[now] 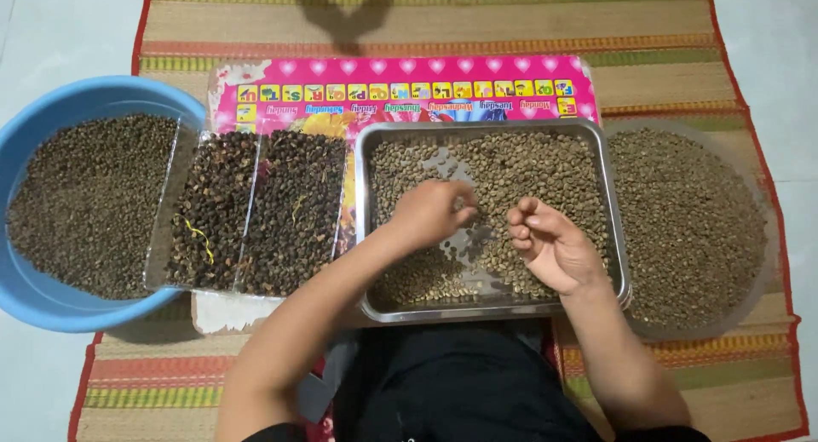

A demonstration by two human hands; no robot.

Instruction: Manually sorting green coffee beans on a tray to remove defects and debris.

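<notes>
Sorting is under way — the left hand [430, 210] pinches at beans [528, 174] in the metal tray [615, 238], fingers pressed together; the right hand [550, 246] curls loosely, palm up. Next, I'd judge, calls for a careful pinch on single beans.

Looked like a home floor setup used for hand-sorting beans, not a workshop or shop. Work was laid out on a striped woven mat [648, 33] spread over pale floor tiles [51, 33]. A pink children's learning chart [400, 76] with hearts and small pictures served as an underlay, a household item. Containers were ordinary domestic ware: blue plastic basin [25, 297], steel baking tray [362, 238], clear plastic tray [166, 212], a round clear tray [767, 263]. The person sat on the floor, legs under the tray.
</notes>
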